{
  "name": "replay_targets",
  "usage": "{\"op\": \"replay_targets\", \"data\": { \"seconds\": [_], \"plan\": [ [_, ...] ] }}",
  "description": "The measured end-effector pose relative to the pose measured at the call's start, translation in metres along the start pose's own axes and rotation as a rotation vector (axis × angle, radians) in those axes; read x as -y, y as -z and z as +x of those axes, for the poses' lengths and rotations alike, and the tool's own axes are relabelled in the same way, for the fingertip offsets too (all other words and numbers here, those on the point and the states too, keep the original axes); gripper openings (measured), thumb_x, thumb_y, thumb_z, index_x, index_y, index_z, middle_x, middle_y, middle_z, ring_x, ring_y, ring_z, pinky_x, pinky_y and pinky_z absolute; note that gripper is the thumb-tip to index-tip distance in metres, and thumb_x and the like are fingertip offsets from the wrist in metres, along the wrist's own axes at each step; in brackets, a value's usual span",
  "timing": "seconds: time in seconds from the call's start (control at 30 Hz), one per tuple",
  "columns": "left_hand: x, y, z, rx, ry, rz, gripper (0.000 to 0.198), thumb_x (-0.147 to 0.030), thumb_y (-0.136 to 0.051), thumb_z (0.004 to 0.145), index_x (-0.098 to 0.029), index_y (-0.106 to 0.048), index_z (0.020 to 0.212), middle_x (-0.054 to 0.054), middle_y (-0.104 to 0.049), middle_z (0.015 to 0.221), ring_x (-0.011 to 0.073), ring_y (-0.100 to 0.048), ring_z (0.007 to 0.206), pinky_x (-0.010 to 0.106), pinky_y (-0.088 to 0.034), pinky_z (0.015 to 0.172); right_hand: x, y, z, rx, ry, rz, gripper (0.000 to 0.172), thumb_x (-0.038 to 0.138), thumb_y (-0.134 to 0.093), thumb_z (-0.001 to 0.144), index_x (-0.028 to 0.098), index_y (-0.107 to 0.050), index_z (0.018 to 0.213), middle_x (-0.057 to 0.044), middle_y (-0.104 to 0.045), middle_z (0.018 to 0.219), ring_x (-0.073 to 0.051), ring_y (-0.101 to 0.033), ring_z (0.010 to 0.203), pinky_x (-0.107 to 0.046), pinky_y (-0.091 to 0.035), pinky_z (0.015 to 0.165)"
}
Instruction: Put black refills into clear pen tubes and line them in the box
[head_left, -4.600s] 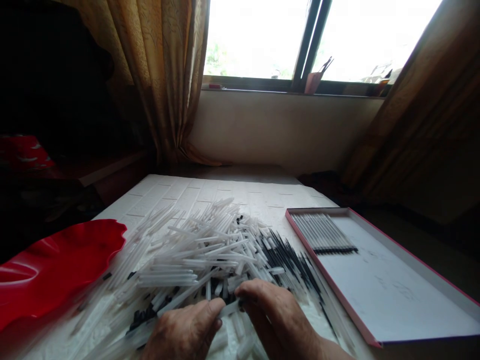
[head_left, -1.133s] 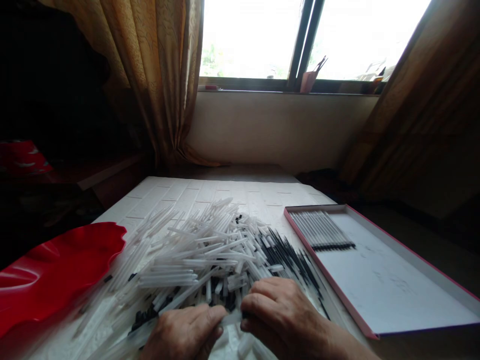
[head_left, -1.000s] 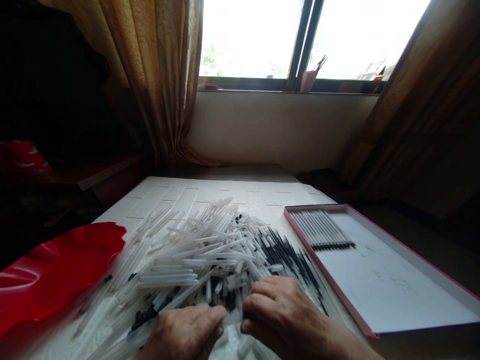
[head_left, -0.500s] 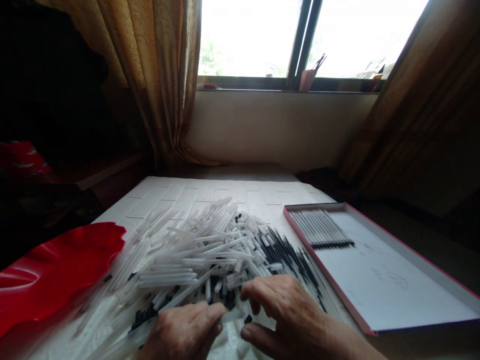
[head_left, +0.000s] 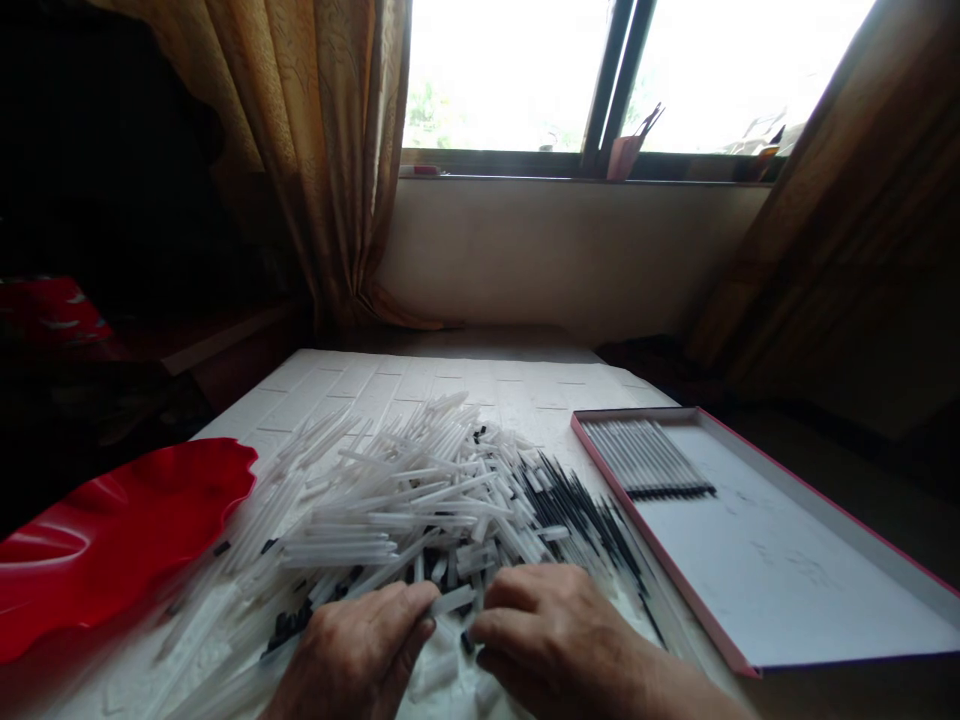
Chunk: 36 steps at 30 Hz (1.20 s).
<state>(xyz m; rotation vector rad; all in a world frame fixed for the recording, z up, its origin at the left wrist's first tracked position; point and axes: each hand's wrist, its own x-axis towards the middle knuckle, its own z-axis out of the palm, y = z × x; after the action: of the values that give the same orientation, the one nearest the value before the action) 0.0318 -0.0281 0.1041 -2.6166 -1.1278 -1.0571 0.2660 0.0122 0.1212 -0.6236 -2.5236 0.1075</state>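
My left hand (head_left: 356, 650) is closed at the lower middle, with thumb and forefinger pinching a translucent white pen barrel (head_left: 454, 599) whose end sticks out to the right. Just beside it my right hand (head_left: 562, 630) has its fingers drawn together on a small black plug (head_left: 467, 642), close to the barrel's end but apart from it. Beyond both hands spreads a heap of clear plastic pen barrels (head_left: 345, 545). Short clear caps and more small black plugs (head_left: 289, 625) lie among them. Thin black refills (head_left: 570, 495) fan out at the heap's right side.
A shallow pink-edged box lid (head_left: 765, 560) lies to the right, with a row of black-ended pens (head_left: 649, 455) in its far left corner. At the left sits a wavy red tray (head_left: 127, 540). Curtains (head_left: 330, 150) hang by the window behind the white table (head_left: 525, 385).
My right hand's thumb and fingers have closed together on the black plug, where they were spread around it before. My left hand has shifted slightly left and still holds the barrel.
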Motion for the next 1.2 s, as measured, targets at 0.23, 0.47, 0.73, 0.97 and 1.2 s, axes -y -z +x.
{"op": "replay_targets", "data": {
  "seconds": [0.23,0.47,0.73,0.97,1.2],
  "plan": [
    [-0.002,0.001,0.003,-0.006,0.003,0.008,0.023,-0.025,-0.034,0.109,-0.019,-0.056,0.109,0.002,-0.076,0.075,0.0151,-0.077,0.062,0.019,-0.059,0.059,0.004,-0.038,-0.002,0.053,0.021,-0.295,0.021,0.018,-0.073,0.082,0.022,-0.060,0.067,0.001,-0.063,0.067,-0.016,-0.055,0.057,-0.028,-0.031,0.045],
    [-0.006,0.000,0.005,0.005,0.009,-0.015,0.023,-0.026,-0.034,0.109,-0.020,-0.056,0.109,0.001,-0.076,0.077,0.0147,-0.077,0.064,0.019,-0.059,0.061,-0.003,-0.041,-0.003,0.086,-0.032,-0.229,0.019,0.023,-0.077,0.081,0.021,-0.059,0.073,0.000,-0.067,0.073,-0.017,-0.062,0.061,-0.027,-0.039,0.050],
    [-0.001,0.000,-0.001,0.042,0.026,-0.024,0.022,-0.025,-0.035,0.108,-0.020,-0.056,0.111,0.001,-0.075,0.076,0.0151,-0.076,0.063,0.019,-0.058,0.059,-0.005,0.000,0.001,-0.054,-0.250,0.346,0.013,0.011,-0.052,0.092,0.020,-0.062,0.094,-0.002,-0.073,0.077,-0.014,-0.068,0.064,-0.020,-0.048,0.061],
    [-0.001,-0.002,-0.001,0.050,0.034,-0.006,0.021,-0.025,-0.035,0.108,-0.020,-0.055,0.113,0.001,-0.075,0.077,0.0151,-0.076,0.064,0.020,-0.059,0.062,0.003,0.013,0.007,-0.181,-0.234,0.509,0.018,0.008,-0.053,0.087,0.018,-0.067,0.094,-0.004,-0.072,0.077,-0.013,-0.066,0.065,-0.020,-0.050,0.063],
    [-0.001,-0.001,-0.003,0.064,0.054,-0.021,0.021,-0.025,-0.035,0.108,-0.021,-0.055,0.112,0.000,-0.074,0.077,0.0155,-0.076,0.063,0.020,-0.058,0.060,0.001,0.006,0.005,-0.221,-0.218,0.486,0.016,0.008,-0.056,0.088,0.019,-0.066,0.093,-0.003,-0.071,0.076,-0.013,-0.064,0.064,-0.021,-0.049,0.061]
  ]
}}
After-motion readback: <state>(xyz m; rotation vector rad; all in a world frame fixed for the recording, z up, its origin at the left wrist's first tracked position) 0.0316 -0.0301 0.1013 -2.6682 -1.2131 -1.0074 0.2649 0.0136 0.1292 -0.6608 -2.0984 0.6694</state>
